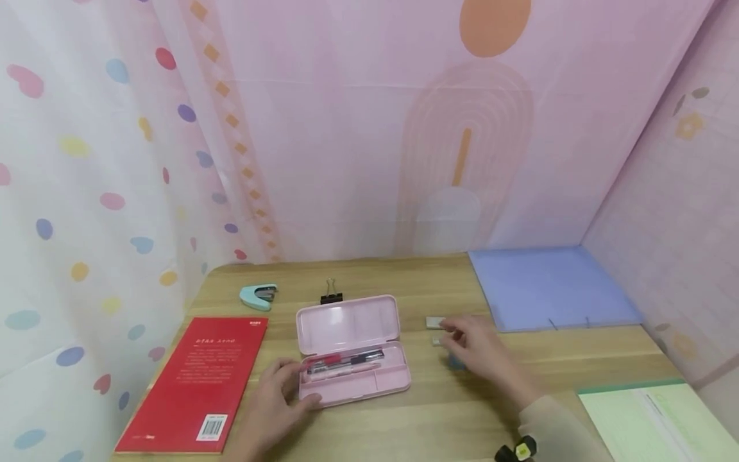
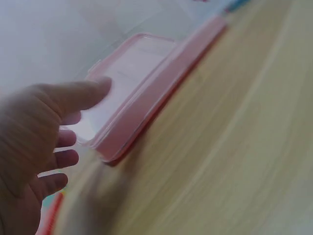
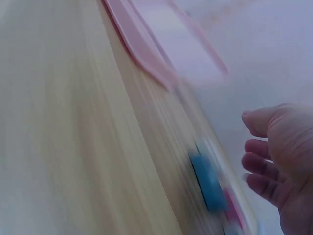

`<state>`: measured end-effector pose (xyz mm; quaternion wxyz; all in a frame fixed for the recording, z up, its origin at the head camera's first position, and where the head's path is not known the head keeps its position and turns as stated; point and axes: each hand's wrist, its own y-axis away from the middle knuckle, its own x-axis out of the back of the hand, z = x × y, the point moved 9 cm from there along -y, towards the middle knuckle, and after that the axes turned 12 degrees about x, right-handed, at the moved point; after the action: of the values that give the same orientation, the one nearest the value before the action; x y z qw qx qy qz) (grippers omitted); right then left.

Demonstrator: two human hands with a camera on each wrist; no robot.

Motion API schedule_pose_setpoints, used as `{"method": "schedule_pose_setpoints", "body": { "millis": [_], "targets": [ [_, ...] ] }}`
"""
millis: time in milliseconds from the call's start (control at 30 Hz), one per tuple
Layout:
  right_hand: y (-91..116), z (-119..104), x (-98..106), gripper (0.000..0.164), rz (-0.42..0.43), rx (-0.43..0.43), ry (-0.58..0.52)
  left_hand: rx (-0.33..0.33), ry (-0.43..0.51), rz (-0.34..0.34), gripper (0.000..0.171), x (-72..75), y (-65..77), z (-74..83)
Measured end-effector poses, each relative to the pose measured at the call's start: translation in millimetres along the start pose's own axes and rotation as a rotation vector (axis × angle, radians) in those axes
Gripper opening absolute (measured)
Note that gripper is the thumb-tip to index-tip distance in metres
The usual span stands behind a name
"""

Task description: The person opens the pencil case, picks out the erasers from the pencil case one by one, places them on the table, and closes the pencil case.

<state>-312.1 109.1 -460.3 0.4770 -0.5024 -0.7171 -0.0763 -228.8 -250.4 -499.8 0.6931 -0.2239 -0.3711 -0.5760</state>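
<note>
A pink pencil case [image 1: 392, 382] lies on the table with its lid [image 1: 349, 324] raised and tipped back. Several pens [image 1: 346, 362] rest in its rear compartment. At the case's left end is my left hand [image 1: 277, 401], thumb and fingers apart around the near corner; whether they touch it I cannot tell. My right hand [image 1: 476, 350] hovers right of the case, fingers loosely bent, with nothing visible in them. Beneath and beside it lie two small whitish blocks, a farther block [image 1: 434, 323] and a nearer block [image 1: 436, 341], plus a blue block [image 3: 209, 182], blurred in the right wrist view.
A red book [image 1: 199, 378] lies at left, with a light-blue stapler [image 1: 258, 296] behind it. A black binder clip [image 1: 331, 298] stands behind the case. At right are a blue folder [image 1: 560, 289] and a green notebook [image 1: 652, 417]. Curtains [image 1: 346, 160] enclose the table.
</note>
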Motion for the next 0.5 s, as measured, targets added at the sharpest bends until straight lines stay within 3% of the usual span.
{"method": "schedule_pose_setpoints", "body": {
  "millis": [167, 300, 500],
  "targets": [
    [-19.1, -29.1, -31.1, 0.040, -0.046, -0.014, -0.105, 0.045, 0.014, -0.018, 0.086, 18.8, -11.1, 5.5],
    [-33.7, -34.7, -51.3, 0.056, -0.065, -0.060, -0.162, 0.055, 0.112, -0.050, 0.097, 20.8, -26.1, 0.1],
    [-44.5, -30.3, -71.0, 0.068, -0.106, -0.113, -0.244, 0.054, 0.200, -0.067, 0.086, 9.7, -38.7, 3.8]
  ]
}}
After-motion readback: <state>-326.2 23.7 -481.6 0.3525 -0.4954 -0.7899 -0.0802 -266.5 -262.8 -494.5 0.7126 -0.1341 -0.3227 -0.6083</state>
